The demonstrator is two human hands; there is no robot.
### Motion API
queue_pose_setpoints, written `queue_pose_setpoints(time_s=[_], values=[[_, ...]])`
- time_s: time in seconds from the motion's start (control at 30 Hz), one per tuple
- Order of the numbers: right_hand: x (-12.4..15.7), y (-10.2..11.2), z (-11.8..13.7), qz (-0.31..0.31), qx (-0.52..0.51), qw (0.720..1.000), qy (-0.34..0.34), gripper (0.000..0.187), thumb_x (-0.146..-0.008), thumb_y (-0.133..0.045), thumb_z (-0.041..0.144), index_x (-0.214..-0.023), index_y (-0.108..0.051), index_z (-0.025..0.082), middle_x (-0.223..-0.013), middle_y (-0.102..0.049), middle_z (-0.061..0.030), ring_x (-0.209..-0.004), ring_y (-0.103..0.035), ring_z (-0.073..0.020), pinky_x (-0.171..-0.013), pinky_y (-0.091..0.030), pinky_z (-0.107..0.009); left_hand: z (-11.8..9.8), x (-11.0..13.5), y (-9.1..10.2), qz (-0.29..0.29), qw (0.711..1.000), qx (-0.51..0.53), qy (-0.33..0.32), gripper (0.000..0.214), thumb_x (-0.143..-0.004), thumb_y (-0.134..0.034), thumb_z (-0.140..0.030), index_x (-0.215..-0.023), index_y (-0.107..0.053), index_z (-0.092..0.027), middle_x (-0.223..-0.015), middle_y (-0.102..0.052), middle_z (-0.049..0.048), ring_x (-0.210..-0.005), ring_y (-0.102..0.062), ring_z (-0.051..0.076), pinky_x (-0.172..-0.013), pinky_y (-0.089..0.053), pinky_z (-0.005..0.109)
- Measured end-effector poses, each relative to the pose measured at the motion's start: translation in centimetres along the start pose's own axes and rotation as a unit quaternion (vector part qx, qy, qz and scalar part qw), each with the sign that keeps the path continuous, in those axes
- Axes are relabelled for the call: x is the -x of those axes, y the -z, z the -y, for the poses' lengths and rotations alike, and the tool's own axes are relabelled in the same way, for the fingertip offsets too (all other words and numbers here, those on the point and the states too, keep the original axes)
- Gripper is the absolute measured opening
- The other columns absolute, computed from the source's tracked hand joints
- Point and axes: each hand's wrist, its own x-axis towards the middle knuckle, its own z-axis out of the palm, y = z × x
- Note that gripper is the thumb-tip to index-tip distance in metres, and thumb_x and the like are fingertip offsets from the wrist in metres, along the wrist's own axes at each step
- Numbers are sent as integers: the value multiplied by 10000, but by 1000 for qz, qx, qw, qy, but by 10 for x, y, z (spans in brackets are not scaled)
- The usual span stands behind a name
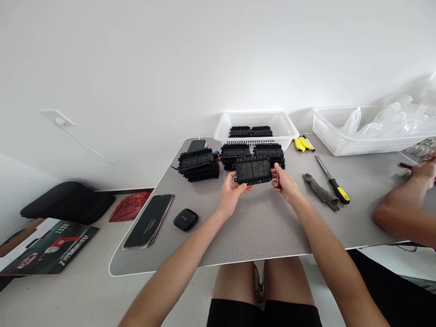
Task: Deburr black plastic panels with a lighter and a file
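A ribbed black plastic tray-like part [254, 170] is held up over the table, its flat face toward me. My left hand [232, 193] grips its lower left corner, thumb in front. At its right end, my right hand [284, 181] is closed around a slim dark red tool [278, 177], mostly hidden by the fingers. Whether those fingers also grip the part is unclear. Just behind stand two stacks of similar black parts, a left stack [235, 154] and a right stack [272, 152]. Another stack [197, 162] leans farther left.
A white basket [255, 119] with more black parts stands against the wall. Right of it are yellow-handled tools [303, 143], a file [332, 181], a grey cloth [320, 191] and a basket of plastic bags [354, 144]. A phone [149, 221] and black puck [185, 219] lie left; a co-worker's arm [405, 204] rests right.
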Motion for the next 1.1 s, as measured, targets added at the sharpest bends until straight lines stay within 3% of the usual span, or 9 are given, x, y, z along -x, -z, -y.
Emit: queue_pose_setpoints(time_s=[0.13,0.3,0.43,0.5,0.63,0.77,0.97,1.1], values=[[2,2,3,33,-14,997,-66,457,-769,-608,655,-770,-475,217,-652,-568,0,-417,-338,-64,-351,-168,-178,7,-2,1,5,997,-62,-47,462,-731,-747,-357,-1051,-446,-212,-817,-690,18,-811,-710,197,-950,-534,475],[6,6,10,88,-34,990,-108,415,-767,-630,597,-811,-451,226,-700,-648,-36,-431,-360,-74,-350,-165,-169,11,-3,5,-7,986,-124,-110,418,-787,-695,-412,-1098,-499,-212,-942,-706,64,-893,-705,214,-926,-535,432],[11,7,13,144,-18,988,-56,291,-726,-710,420,-873,-570,212,-620,-524,34,-443,-336,-64,-350,-147,-171,4,1,6,-25,968,-174,-181,216,-807,-661,-343,-964,-612,-204,-1061,-703,88,-1018,-670,240,-903,-527,407],[13,5,12,149,12,989,-10,285,-711,-720,379,-928,-617,224,-603,-442,60,-457,-328,-64,-359,-164,-171,0,3,5,-26,963,-174,-202,220,-783,-680,-332,-964,-635,-214,-1141,-681,88,-1079,-644,257,-874,-536,391],[15,3,10,136,41,987,80,419,-746,-687,392,-1141,-625,267,-597,-346,78,-483,-312,-73,-403,-232,-180,-2,1,5,-47,983,-123,-130,426,-797,-670,-361,-1194,-561,-252,-1146,-683,88,-930,-684,218,-712,-564,323],[11,5,9,90,56,985,134,409,-766,-653,481,-1099,-648,243,-631,-424,55,-508,-372,-81,-432,-276,-192,1,-3,6,-50,993,-104,-28,400,-826,-624,-414,-1177,-574,-228,-905,-729,59,-764,-685,189,-612,-549,290],[4,9,7,54,34,983,174,396,-757,-650,523,-1046,-652,252,-812,-566,11,-676,-517,-127,-546,-400,-216,1,-2,4,-2,998,-59,-3,484,-817,-599,-554,-1147,-612,-200,-956,-723,88,-819,-695,222,-659,-593,348],[1,9,4,18,50,971,232,362,-783,-620,508,-1036,-649,250,-815,-564,7,-737,-525,-149,-622,-425,-234,-1,1,1,39,994,-102,6,551,-726,-735,-467,-1171,-595,-173,-883,-735,83,-800,-695,234,-722,-616,422]])
